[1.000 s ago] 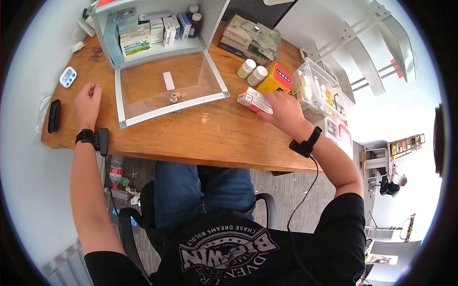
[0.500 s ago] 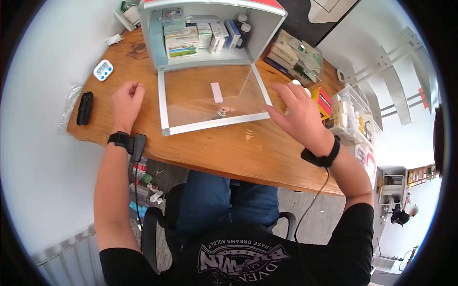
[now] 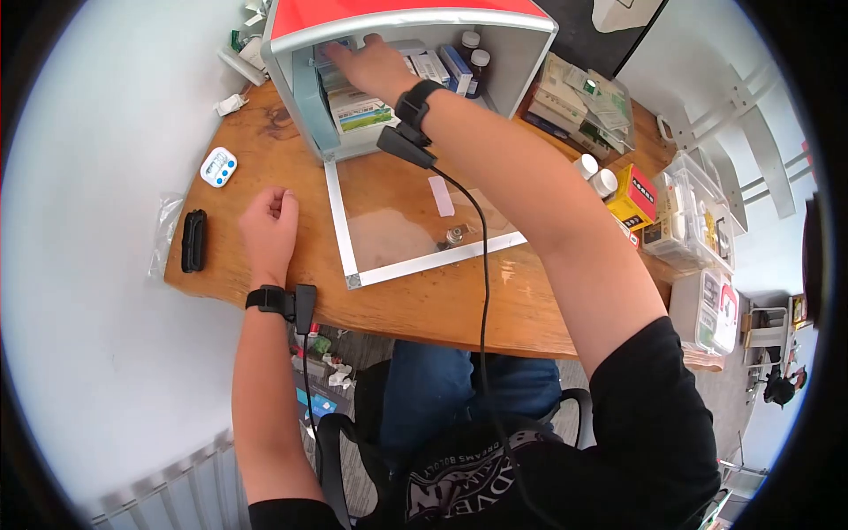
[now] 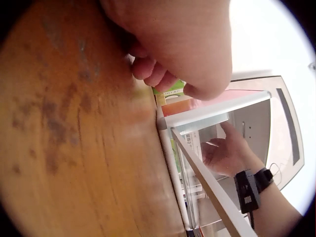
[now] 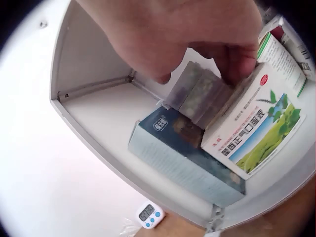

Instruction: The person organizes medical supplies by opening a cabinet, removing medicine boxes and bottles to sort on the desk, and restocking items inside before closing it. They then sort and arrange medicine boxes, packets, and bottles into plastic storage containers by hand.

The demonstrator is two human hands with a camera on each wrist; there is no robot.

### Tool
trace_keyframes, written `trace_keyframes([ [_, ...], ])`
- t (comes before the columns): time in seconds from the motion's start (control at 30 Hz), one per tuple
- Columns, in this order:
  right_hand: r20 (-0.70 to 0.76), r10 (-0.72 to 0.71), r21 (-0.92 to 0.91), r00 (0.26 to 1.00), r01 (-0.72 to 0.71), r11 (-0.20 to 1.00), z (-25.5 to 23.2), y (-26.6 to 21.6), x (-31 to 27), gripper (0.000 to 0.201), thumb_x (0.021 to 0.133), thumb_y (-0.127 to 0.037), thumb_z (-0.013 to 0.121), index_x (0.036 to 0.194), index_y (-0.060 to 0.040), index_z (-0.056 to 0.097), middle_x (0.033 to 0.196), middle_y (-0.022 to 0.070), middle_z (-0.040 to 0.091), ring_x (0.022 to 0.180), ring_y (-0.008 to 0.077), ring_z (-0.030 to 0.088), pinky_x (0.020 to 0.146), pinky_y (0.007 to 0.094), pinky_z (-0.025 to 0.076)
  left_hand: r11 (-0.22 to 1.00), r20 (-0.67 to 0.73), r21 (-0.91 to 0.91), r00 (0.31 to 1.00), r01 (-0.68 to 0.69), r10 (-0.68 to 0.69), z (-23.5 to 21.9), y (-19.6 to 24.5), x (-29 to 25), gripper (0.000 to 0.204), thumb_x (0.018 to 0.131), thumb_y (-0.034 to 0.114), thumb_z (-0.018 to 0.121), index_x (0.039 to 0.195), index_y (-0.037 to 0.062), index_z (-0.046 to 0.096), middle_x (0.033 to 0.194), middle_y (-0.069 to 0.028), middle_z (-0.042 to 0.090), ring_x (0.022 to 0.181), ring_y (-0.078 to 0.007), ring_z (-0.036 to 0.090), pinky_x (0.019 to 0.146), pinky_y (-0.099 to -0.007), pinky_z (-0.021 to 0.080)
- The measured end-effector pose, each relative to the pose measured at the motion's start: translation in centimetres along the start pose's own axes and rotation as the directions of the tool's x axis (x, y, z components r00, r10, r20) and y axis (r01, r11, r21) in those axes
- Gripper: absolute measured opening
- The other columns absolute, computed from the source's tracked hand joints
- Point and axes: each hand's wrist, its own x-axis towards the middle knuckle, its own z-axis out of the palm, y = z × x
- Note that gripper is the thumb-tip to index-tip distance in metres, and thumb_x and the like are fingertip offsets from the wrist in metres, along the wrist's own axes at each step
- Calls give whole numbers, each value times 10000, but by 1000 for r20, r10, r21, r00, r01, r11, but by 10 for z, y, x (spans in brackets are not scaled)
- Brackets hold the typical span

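Observation:
Inside the small cabinet (image 3: 406,19), my right hand (image 3: 375,69) reaches to the upper left corner. Its thumb and fingers stand apart on either side of a translucent compartment case (image 5: 197,94) in the right wrist view. The fingertips overlap the top edge of a white medicine carton (image 5: 261,126) with a green landscape print. Next to it stands a teal box (image 5: 182,155). My left hand (image 3: 269,225) rests on the wooden table with loosely curled fingers and holds nothing. The cabinet's clear door (image 3: 389,221) is folded down on the table.
On the door lie a pink strip (image 3: 441,196) and a small metal item (image 3: 455,235). A timer (image 3: 218,167) and a black case (image 3: 194,241) are at the left. White bottles (image 3: 604,183), a yellow box (image 3: 632,199) and a clear bin (image 3: 707,225) stand at the right.
My right hand let go of the red-and-white carton near the bottles, then moved left and up into the cabinet. My left hand stayed on the table. The head view has shifted.

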Motion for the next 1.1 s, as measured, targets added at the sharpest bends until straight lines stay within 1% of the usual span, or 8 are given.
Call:
trace_keyframes([
  [0.17,-2,21,-15,1000,-21,1000,19,4,23,909,906,-510,668,1424,185,393,1342,349,609,1207,524,622,1085,507,486,999,-11,49,1000,-8,8,0,2,0,249,964,175,699,993,-71,730,789,-94,726,699,-136,649,691,-292,540],
  [0.27,-138,-119,71,983,130,989,29,-2,26,894,893,-446,693,1449,173,365,1414,362,532,1229,560,586,1127,497,456,999,-4,38,1000,8,-8,0,3,0,251,963,177,700,990,-71,730,799,-100,733,702,-137,656,691,-298,542],
  [0.37,-93,178,312,980,-141,940,24,-15,10,891,875,-382,722,1474,156,340,1428,376,501,1225,584,568,1151,487,442,998,3,57,1000,6,-6,0,2,1,252,961,177,702,991,-73,728,811,-111,739,719,-138,669,701,-301,543],
  [0.53,-141,107,695,984,21,718,-14,3,-15,771,893,-363,747,1429,105,448,1283,286,631,1156,376,664,1025,419,532,996,-33,79,998,-47,50,-1,-10,3,256,963,191,697,1029,-52,742,840,-138,751,757,-177,690,732,-332,551],
  [0.63,102,26,825,994,-99,557,-91,0,-133,592,991,-286,689,1426,53,472,1231,143,673,1060,213,662,820,372,565,979,-40,178,993,-100,108,0,-31,9,279,981,219,685,1083,-34,741,895,-153,754,805,-196,692,769,-348,547],
  [0.8,287,105,761,952,-293,578,-211,47,-323,538,1039,-242,644,1505,-42,466,1299,74,648,1221,157,620,1030,344,521,995,11,97,1000,-17,16,0,-19,4,257,991,197,677,1071,-41,730,885,-128,741,800,-184,669,773,-341,540],
  [1.0,-2,394,397,919,-361,844,-292,142,-420,478,1017,-233,664,1439,-43,546,1257,51,676,1135,130,631,959,310,520,975,34,177,991,-133,129,3,-26,8,244,998,181,670,1068,-47,716,868,-77,711,795,-152,635,761,-320,523],
  [1.1,-34,538,468,842,-462,753,-322,179,-431,483,999,-247,689,1413,-31,568,1223,52,687,1102,139,638,953,310,522,981,59,141,990,-133,126,2,-32,10,244,1009,187,653,1053,-48,701,861,-69,692,779,-142,604,752,-317,510],
])
